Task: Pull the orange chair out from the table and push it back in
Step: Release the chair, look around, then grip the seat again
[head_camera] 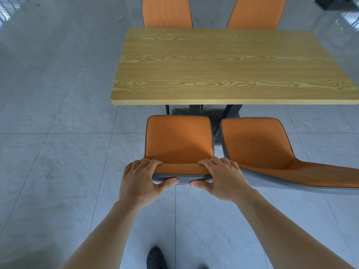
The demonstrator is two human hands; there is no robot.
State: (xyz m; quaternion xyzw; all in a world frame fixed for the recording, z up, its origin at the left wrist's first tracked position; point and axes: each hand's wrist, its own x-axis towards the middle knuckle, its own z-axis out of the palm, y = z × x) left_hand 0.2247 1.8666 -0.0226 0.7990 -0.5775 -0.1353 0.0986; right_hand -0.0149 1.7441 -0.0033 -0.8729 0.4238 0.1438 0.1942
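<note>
An orange chair [179,141] with a grey shell stands just in front of the wooden table [223,68], its seat clear of the table's near edge. My left hand [140,178] grips the left end of the chair's backrest top, fingers over the orange side and thumb on the grey back. My right hand [219,176] grips the right end the same way. Both arms reach forward from the bottom of the view.
A second orange chair [258,146] stands close on the right, angled outward. Two more orange chair backs [167,13] [256,13] rise beyond the table's far edge. Grey tiled floor [58,133] stretches to the left. My dark shoe [156,258] shows below.
</note>
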